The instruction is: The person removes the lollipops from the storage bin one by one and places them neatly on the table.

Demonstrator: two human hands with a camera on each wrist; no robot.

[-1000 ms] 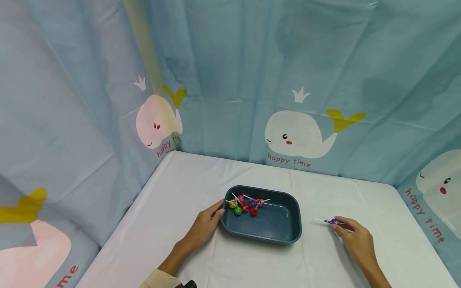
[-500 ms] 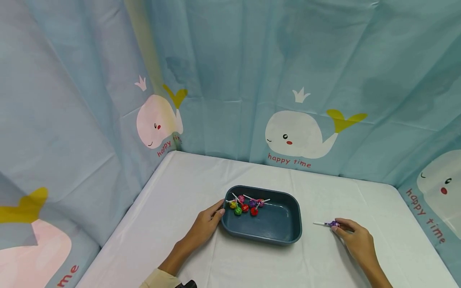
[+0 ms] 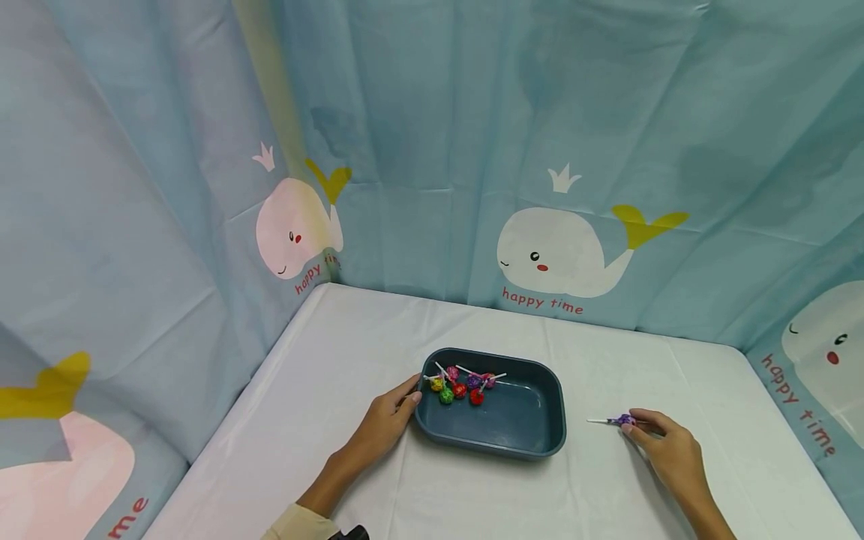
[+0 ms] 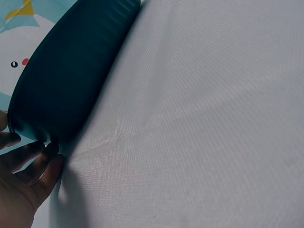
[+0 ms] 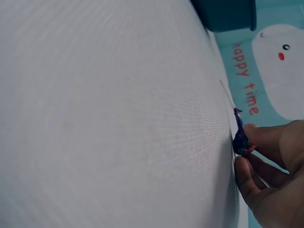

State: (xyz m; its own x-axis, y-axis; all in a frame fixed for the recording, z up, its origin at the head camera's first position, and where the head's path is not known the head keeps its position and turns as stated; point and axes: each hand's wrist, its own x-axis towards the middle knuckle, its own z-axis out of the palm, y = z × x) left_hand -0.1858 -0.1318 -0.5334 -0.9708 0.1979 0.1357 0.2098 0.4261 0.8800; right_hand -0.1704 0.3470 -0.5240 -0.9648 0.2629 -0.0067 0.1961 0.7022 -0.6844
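— Where do we stand with the purple lollipop (image 3: 622, 419)?

— It lies on the white surface (image 3: 337, 345), to the right of the dark tray (image 3: 533, 442) and apart from it. Our right hand (image 3: 664, 450) pinches its wrapped head between thumb and fingertips (image 5: 247, 178), and the thin stick points back toward the tray.

— How will it handle, do we think?

— Light and small, we judge. The foil looks slick and the stick thin, so the head seems the firmer place for our grip.

— And the left hand (image 3: 385, 420)?

— Its fingers curl against the tray's left end, thumb at the rim. The other lollipops (image 3: 459, 384) cluster at that same end.

— Room to move?

— Open cloth lies between lollipop and tray. Only the tray wall stands in that stretch, and the whale curtain (image 3: 560, 247) hangs well behind.
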